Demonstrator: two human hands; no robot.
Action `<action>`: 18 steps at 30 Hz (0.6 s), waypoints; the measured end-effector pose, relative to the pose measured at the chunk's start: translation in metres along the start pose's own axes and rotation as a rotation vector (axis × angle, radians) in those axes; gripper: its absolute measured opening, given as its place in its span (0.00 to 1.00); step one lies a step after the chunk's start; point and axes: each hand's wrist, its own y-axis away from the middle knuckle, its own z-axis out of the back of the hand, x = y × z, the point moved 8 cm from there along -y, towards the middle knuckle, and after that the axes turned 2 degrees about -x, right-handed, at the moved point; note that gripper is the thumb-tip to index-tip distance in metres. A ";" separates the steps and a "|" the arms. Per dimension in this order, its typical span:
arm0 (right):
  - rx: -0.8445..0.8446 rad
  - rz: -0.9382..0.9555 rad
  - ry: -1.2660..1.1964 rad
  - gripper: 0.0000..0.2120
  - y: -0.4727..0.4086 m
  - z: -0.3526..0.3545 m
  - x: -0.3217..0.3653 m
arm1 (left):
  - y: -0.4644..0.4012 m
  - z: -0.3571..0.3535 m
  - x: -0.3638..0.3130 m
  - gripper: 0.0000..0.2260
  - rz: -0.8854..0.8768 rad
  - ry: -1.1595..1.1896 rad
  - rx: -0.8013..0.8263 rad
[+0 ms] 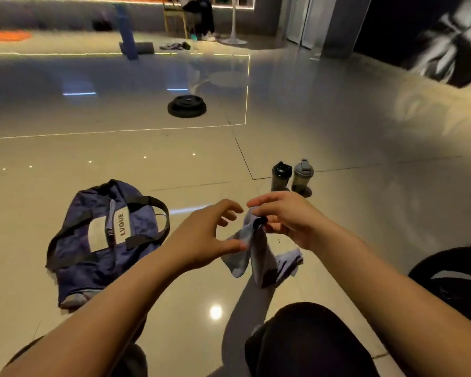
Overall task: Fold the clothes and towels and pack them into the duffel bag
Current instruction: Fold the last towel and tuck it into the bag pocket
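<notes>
Hands: 2 (201, 238) (283, 219) w/ 1 cloth (256, 251), 1 bag (104, 240), 2 bottles (281, 176) (302, 176).

- Duffel bag (104, 240) on the floor (365, 159), left of the fingers (229, 210).
- Two shaker bottles (291, 176) just beyond the fingers.
- Weight plate (186, 106) far beyond.

Bare forearms without sleeves; dark trousers (305, 338) cover the knees.

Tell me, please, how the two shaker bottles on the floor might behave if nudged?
The shaker bottles stand tall on narrow bases, so they would probably tip rather than slide. The glossy floor looks slick, so a low push might skid them instead.
</notes>
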 end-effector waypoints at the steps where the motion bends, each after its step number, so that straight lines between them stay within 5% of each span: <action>1: 0.010 0.025 -0.036 0.07 0.013 -0.008 0.016 | 0.012 0.009 -0.005 0.24 -0.007 0.034 -0.051; 6: 0.013 0.120 -0.240 0.06 0.058 -0.039 0.058 | 0.064 0.036 -0.019 0.25 -0.041 0.258 -0.199; 11: -0.002 0.081 -0.452 0.07 0.074 -0.067 0.049 | 0.098 0.050 -0.016 0.26 -0.037 0.134 -0.376; 18: -0.041 0.100 -0.331 0.06 0.074 -0.077 0.021 | 0.107 0.045 -0.021 0.29 0.003 0.094 -0.353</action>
